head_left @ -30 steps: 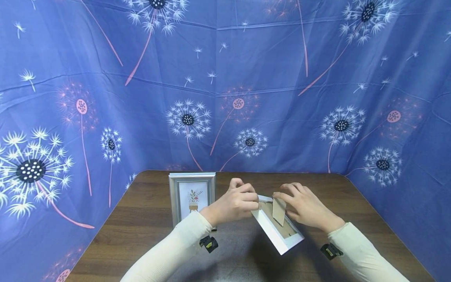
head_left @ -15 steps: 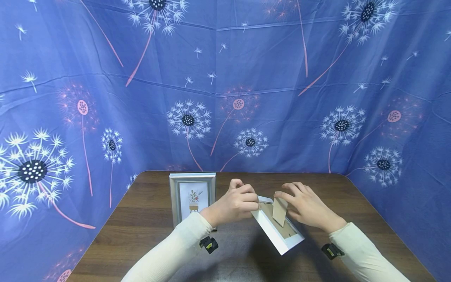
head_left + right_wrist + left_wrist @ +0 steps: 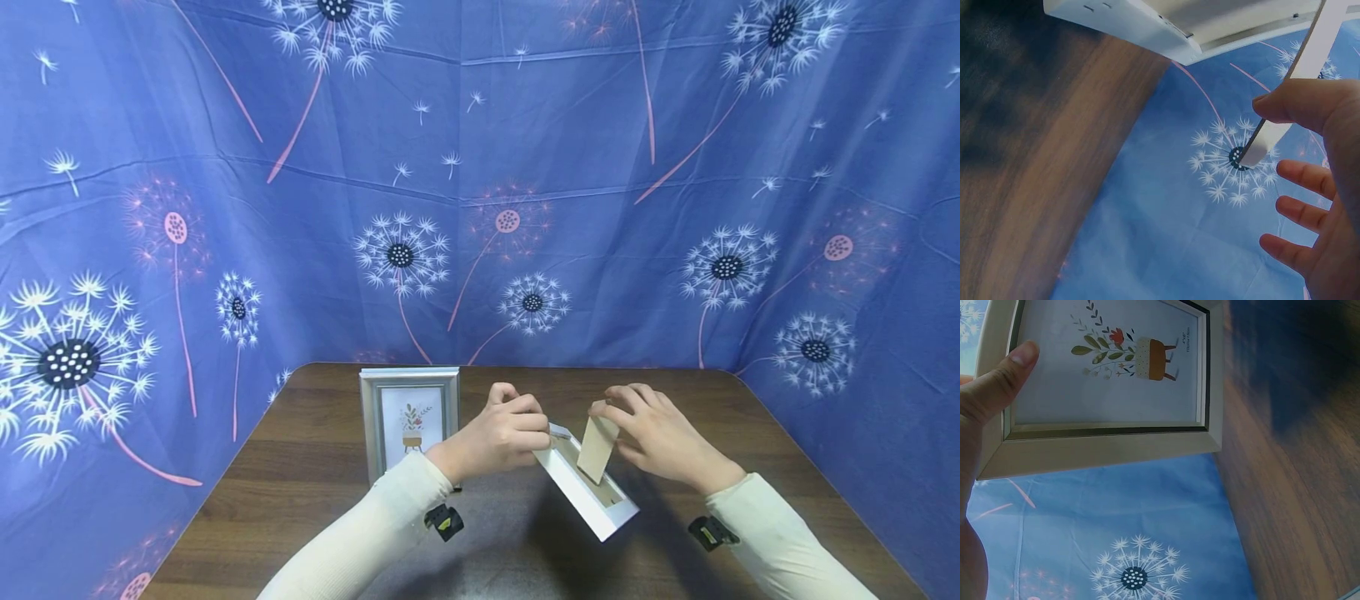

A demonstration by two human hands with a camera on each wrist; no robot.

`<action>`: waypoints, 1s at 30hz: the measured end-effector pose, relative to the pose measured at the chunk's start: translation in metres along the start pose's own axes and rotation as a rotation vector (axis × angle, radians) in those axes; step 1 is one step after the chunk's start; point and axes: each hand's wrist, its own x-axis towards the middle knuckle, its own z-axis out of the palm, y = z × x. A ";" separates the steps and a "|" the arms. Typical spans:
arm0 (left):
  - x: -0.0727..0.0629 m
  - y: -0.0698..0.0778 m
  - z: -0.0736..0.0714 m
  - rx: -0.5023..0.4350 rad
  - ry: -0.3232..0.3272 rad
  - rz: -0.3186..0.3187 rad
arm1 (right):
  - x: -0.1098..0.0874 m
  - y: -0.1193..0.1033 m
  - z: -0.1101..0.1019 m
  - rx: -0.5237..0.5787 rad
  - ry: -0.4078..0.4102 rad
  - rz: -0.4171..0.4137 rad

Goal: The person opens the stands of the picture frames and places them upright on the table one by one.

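Note:
My left hand (image 3: 495, 433) grips one end of a white picture frame (image 3: 573, 492), which is tilted above the table with its brown back toward me. In the left wrist view, the left thumb presses on the front of this frame (image 3: 1116, 450), beside a print of a potted flower plant. My right hand (image 3: 660, 437) pinches the free end of the frame's easel stand (image 3: 597, 448), which is swung out from the back. Seen from the right wrist, the stand (image 3: 1315, 56) lies behind the thumb, and the other fingers are spread loosely below it.
A second picture frame (image 3: 412, 377), silvery with a similar flower print, stands upright at the back left of the wooden table (image 3: 262, 492); the left forearm partly covers it. A blue dandelion-patterned cloth (image 3: 480, 150) hangs behind and along both sides.
My right hand has moved slightly right, swinging the easel stand further out from the back. The held frame has tilted a little; the left hand stays in place.

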 end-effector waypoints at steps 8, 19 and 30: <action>-0.001 0.001 0.001 0.005 0.004 0.003 | 0.000 0.002 -0.002 -0.003 0.002 0.001; -0.002 0.001 0.001 0.008 0.008 -0.006 | 0.000 0.000 -0.002 -0.008 0.019 -0.004; -0.001 0.002 0.000 0.009 -0.004 0.007 | 0.001 -0.002 0.001 0.002 0.011 0.007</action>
